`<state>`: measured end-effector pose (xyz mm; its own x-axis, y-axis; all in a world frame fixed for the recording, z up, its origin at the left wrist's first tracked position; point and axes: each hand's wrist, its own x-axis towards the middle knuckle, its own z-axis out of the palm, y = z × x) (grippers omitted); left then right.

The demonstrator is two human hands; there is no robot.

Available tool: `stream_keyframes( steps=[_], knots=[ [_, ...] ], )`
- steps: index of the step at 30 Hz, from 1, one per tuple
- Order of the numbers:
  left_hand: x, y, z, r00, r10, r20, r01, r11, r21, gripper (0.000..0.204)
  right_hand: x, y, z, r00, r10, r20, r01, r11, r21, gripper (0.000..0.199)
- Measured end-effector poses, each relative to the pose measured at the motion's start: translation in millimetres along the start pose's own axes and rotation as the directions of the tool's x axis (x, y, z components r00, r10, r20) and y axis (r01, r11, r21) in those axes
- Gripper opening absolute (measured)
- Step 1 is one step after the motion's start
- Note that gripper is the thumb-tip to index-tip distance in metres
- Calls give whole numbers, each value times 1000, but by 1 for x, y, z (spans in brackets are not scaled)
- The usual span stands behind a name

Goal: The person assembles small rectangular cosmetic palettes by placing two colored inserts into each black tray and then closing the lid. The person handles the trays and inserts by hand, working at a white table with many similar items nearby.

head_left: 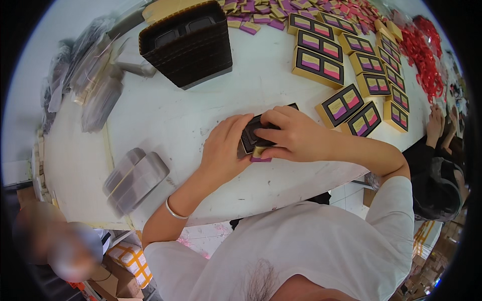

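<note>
**Both hands on black tray, near edge of bench**

Left hand (226, 148) curled around left end of the black tray (249, 138), fingers closed on it. Right hand (293, 135) gripped it from above, thumb pinching a small gold-purple packet (260, 154) underneath. Tray sat mid-bench (201, 115), toward near edge. Filled gold boxes (346, 75) lined the far right; black tray stack (188, 45) far edge.

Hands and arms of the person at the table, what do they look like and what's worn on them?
Both forearms are bare. The left hand has a thin silver bangle at its wrist. The right hand wears nothing visible. Short white T-shirt sleeves cover the upper arms.
</note>
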<state>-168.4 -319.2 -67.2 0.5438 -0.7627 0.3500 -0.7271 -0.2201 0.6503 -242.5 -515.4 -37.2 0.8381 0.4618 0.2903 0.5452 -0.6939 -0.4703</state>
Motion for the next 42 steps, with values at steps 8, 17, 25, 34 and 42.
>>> stream_keyframes(
  steps=[8,17,25,34,42],
  knots=[
    [3,1,-3,1000,18,6,-18,999,-30,67,8,11,6,993,78,-93,-66,989,134,15],
    [1,-1,-3,1000,8,26,-7,1000,-21,68,6,5,-3,999,52,9,-53,986,160,16],
    [-1,-1,-1,989,-120,88,127,989,-75,64,32,16,-7,944,133,302,-192,965,177,10],
    [-1,1,-4,998,-4,58,2,1000,24,45,37,130,-91,798,468,-379,-416,884,213,15],
    [3,-5,-3,997,12,77,-12,1000,-3,45,-30,360,-188,385,694,-608,-852,521,56,44]
  ],
)
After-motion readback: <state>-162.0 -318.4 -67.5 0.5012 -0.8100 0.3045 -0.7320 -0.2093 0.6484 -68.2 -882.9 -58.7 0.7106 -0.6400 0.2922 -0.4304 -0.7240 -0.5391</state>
